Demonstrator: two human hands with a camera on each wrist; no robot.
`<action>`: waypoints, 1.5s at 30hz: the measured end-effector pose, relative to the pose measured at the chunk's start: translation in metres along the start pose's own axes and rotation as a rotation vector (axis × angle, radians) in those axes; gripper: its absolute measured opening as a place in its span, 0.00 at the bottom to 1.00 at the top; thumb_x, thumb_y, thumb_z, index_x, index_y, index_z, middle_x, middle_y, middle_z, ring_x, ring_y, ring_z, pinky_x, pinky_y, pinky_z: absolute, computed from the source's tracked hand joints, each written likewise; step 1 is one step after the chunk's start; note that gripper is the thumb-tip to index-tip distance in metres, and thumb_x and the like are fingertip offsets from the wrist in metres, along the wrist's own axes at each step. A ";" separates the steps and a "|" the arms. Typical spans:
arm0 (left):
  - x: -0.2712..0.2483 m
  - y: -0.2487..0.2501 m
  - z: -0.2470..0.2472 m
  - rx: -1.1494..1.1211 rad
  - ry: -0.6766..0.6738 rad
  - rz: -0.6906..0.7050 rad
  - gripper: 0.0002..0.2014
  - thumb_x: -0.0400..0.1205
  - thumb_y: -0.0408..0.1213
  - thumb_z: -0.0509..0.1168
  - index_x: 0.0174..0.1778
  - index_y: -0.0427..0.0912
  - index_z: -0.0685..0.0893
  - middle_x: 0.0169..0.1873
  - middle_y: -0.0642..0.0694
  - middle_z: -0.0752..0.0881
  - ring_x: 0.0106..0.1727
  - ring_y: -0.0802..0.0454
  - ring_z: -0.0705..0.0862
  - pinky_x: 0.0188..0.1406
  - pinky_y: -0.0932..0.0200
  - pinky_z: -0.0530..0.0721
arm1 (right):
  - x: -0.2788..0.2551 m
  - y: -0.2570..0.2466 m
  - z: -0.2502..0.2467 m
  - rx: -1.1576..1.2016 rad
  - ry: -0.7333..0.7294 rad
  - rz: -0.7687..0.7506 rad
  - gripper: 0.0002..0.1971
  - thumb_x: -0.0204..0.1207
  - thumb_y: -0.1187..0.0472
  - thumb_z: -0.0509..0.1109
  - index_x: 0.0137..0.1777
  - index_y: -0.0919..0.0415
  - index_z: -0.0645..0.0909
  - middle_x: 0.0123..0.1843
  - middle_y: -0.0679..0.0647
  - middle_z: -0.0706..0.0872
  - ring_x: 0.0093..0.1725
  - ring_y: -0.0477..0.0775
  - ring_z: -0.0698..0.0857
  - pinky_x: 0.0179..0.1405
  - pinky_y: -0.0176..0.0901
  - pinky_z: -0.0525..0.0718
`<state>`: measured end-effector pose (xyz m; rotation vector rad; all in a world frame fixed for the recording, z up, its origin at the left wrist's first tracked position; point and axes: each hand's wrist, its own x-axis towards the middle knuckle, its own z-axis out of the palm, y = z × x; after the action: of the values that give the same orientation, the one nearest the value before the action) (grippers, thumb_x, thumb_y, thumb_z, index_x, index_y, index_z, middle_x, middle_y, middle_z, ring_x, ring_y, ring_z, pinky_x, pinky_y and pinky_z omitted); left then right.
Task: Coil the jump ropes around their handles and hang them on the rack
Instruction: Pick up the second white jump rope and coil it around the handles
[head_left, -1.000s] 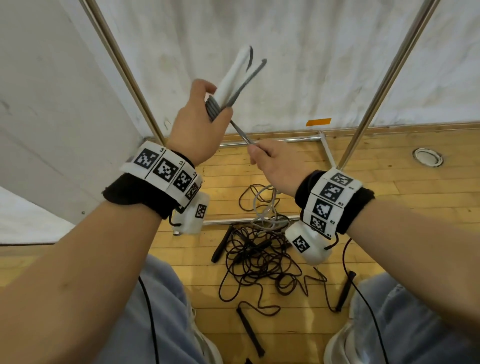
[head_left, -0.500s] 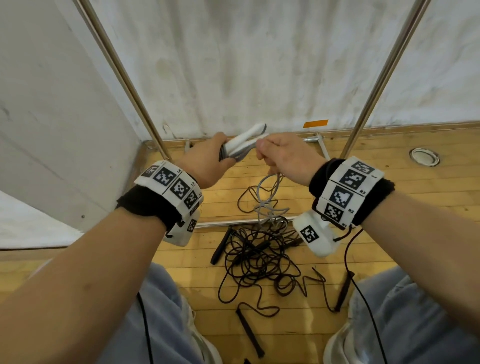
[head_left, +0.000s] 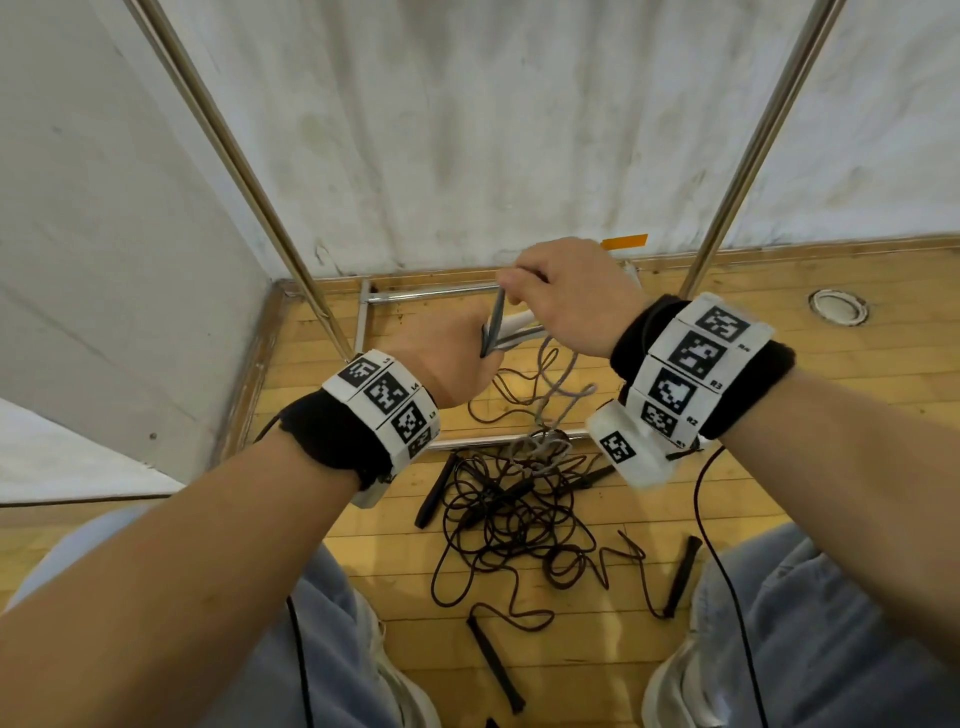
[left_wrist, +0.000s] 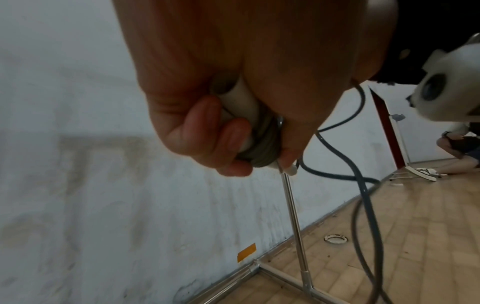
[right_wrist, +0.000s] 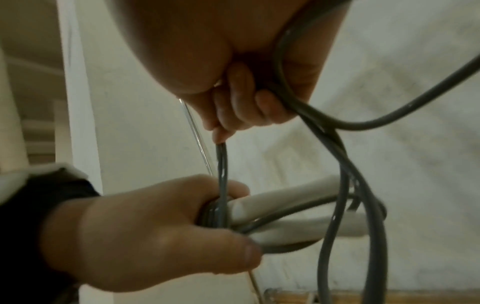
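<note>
Left hand (head_left: 441, 358): fingers curled tight round two white handles (right_wrist: 291, 205) held side by side, smooth and rounded like plastic, with several turns of grey rope (right_wrist: 335, 144) already packed round them next to the thumb.
Right hand (head_left: 566, 296): just above the left, pinching the grey rope between fingertips and thumb — the short stretch down to the coil is taut and near upright.
Grey rope: round, slightly glossy cord; its slack loops past the right palm and trails to the floor (head_left: 831, 415).
Black ropes (head_left: 514, 525): a tangled heap of thin cord with slim black handles (head_left: 493, 660) scattered round it, lying on the floor between the person's knees (nothing is held in any bin or tray).
Rack (head_left: 748, 145): two shiny metal uprights and low crossbars — standing against the stained white wall (head_left: 493, 130).
Floor: narrow, varnished wooden boards.
</note>
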<state>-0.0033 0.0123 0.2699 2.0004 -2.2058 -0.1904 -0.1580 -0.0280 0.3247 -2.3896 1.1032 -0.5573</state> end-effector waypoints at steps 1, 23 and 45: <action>-0.001 0.002 -0.001 -0.008 -0.037 0.001 0.08 0.81 0.48 0.62 0.46 0.49 0.72 0.33 0.52 0.80 0.35 0.49 0.81 0.34 0.53 0.80 | 0.001 0.004 -0.002 -0.059 0.019 0.003 0.22 0.83 0.50 0.59 0.40 0.68 0.83 0.31 0.58 0.80 0.31 0.54 0.76 0.28 0.40 0.68; -0.022 0.019 -0.047 -0.575 0.229 0.216 0.11 0.84 0.51 0.53 0.36 0.54 0.70 0.27 0.45 0.81 0.28 0.46 0.80 0.26 0.52 0.74 | 0.007 0.041 -0.001 0.799 -0.286 0.308 0.20 0.84 0.59 0.59 0.28 0.56 0.73 0.18 0.44 0.70 0.18 0.44 0.66 0.23 0.38 0.66; -0.005 0.019 -0.052 -1.067 0.322 -0.071 0.09 0.81 0.49 0.56 0.39 0.49 0.71 0.26 0.46 0.82 0.20 0.56 0.76 0.21 0.67 0.69 | 0.000 -0.005 0.048 0.097 -0.151 0.243 0.09 0.84 0.62 0.53 0.52 0.61 0.75 0.48 0.58 0.85 0.47 0.60 0.82 0.48 0.53 0.81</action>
<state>-0.0111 0.0202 0.3246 1.3488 -1.3412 -0.7873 -0.1293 -0.0137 0.2882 -2.1361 1.2462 -0.3337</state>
